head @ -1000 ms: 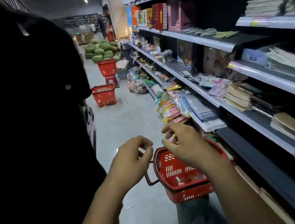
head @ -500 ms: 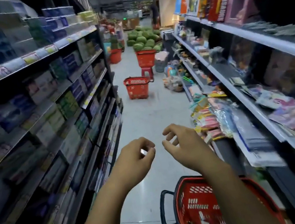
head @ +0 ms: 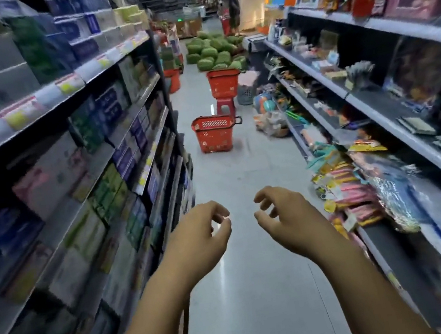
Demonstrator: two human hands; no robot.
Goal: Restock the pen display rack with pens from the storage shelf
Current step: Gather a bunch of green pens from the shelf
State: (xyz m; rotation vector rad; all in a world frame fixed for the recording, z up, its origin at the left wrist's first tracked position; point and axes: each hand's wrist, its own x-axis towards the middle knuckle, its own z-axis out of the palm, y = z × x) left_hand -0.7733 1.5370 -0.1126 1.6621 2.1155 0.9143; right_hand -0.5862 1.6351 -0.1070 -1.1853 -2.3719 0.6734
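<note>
Both hands up in the aisle, gripping nothing.
My left hand (head: 196, 238) and right hand (head: 287, 219) hang apart, fingers loosely curled on air. The left shelves (head: 75, 83) are smeared by blur and the right shelves (head: 378, 97) are cut off at the edge. I cannot tell pens or a rack among them. A red basket (head: 215, 135) stands ahead.

Open aisle floor (head: 253, 293) between shelving (head: 106, 60), red basket (head: 215, 135) standing ahead

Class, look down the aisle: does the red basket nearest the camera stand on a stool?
No: the nearest red basket rests on the floor; only the farther red basket sits on a red stool.
</note>
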